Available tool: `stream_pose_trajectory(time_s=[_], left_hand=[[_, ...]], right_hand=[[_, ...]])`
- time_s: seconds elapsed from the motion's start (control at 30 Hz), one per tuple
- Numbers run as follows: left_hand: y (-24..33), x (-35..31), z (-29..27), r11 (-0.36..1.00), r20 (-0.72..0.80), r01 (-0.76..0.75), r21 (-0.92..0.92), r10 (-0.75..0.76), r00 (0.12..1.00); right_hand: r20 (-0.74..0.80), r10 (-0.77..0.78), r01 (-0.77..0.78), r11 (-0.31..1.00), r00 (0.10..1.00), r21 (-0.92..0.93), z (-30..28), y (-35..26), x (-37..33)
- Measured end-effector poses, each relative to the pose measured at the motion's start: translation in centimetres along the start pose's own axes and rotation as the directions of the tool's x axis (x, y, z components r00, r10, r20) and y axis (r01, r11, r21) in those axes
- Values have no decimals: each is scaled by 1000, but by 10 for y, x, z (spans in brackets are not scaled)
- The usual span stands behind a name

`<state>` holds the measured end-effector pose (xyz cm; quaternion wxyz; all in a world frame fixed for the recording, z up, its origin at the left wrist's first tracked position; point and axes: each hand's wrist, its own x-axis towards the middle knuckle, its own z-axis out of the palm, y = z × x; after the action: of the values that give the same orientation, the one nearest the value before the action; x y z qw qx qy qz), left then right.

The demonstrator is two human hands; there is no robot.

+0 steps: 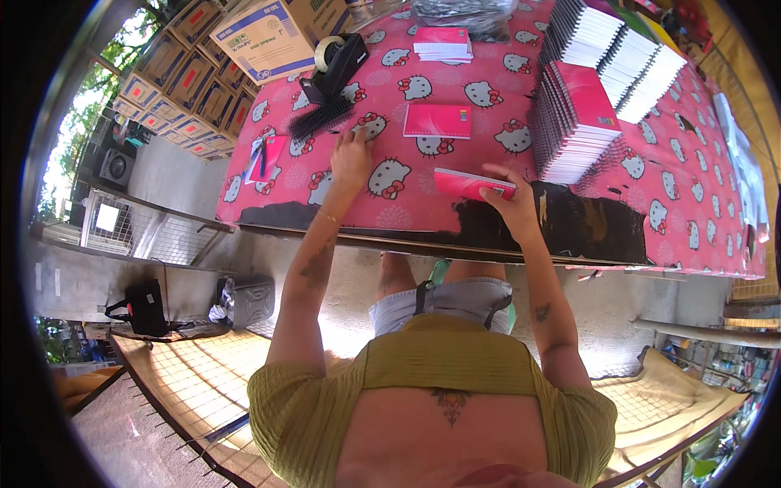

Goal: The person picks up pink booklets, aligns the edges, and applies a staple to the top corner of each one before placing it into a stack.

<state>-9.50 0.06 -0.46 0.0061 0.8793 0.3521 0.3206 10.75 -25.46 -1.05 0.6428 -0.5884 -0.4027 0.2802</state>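
My right hand (514, 203) grips a small pink notepad (472, 184), thumb on its cover and fingers behind, above the table's near edge. My left hand (353, 156) is over the table with its fingers reaching forward and nothing visible in them. Just to its left lies a bundle of black spiral binding coils (319, 119). Another pink pad (438, 120) lies flat between and beyond my hands. Beside my right hand rises a tall stack of pink spiral-bound notebooks (576, 122).
A black tape dispenser (335, 67) and a cardboard box (272, 39) stand at the far left. Pens lie on a pink pad (266, 158) near the left edge. Farther back sit a small pad stack (442, 45) and more spiral notebooks (626, 61). The pink tablecloth (399, 213) is torn in front.
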Motion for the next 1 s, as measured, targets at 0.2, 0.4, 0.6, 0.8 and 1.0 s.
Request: stream_pose_trajectory(time_s=[0.2,0.4,0.6,0.8,1.0], left_hand=[[83,-40,-43,822,4,-82,-564,102,995],[89,-40,-35,749,34,-36,-662,79,996],[83,-35,-32,731,39,-70,-679,131,991],[79,-25,-34,799,147,-55,-599,177,973],[85,-10,-40,761,65,-215,-613,319,945]], right_hand=[[66,9,-10,1000,998,10,-10,9,0],[86,-7,7,1000,996,-4,-7,8,3],[67,-1,1,1000,998,0,-4,5,1],[66,-25,26,1000,997,-17,-5,8,1],[77,-28,30,999,997,-27,-7,6,0]])
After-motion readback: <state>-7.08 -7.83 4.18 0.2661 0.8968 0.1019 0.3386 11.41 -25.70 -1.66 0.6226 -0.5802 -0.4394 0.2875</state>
